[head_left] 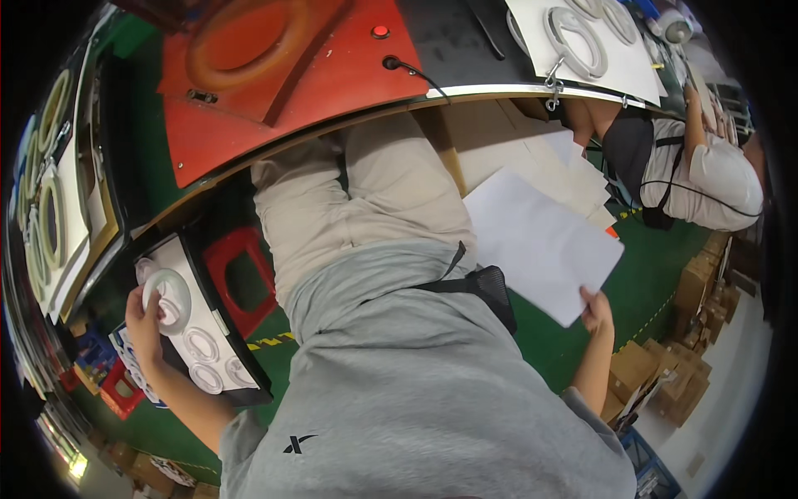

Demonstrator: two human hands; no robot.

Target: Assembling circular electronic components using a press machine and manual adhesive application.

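Over on the left, my left hand (145,324) is closed on the edge of a white oval ring (184,291), its fingers partly hidden. Beneath the ring lies a white sheet (173,251) on a black tray, with several other pale rings (200,344) on it. My right hand (596,311) pinches the near right corner of a large white sheet (544,245). That sheet is held out at my right side, in front of a stack of white sheets (499,137) below the worktable.
Ahead is a worktable with a red board (216,137), an orange ring (249,50) and a red button (380,32). A red stool (218,258) stands by my legs. Another person (706,170) sits at the right. Cardboard boxes (636,370) stand behind at the right.
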